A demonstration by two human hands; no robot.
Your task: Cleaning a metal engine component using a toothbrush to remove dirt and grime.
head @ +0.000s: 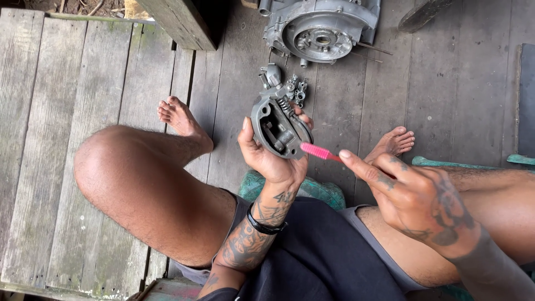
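My left hand (268,159) cups a grey metal engine part (277,125) with a spring on its upper side, held up over my lap. My right hand (415,195) grips a pink toothbrush (319,151), with the forefinger stretched along its handle. The brush head touches the lower right edge of the metal part. Both hands are above my knees, and I sit low with bare feet on the planks.
A grey engine casing (322,28) with a round opening lies on the wooden floor ahead. Small metal parts (295,90) sit just below it. A dark wooden post (181,21) stands at the upper left. A green stool rim (320,189) shows under me.
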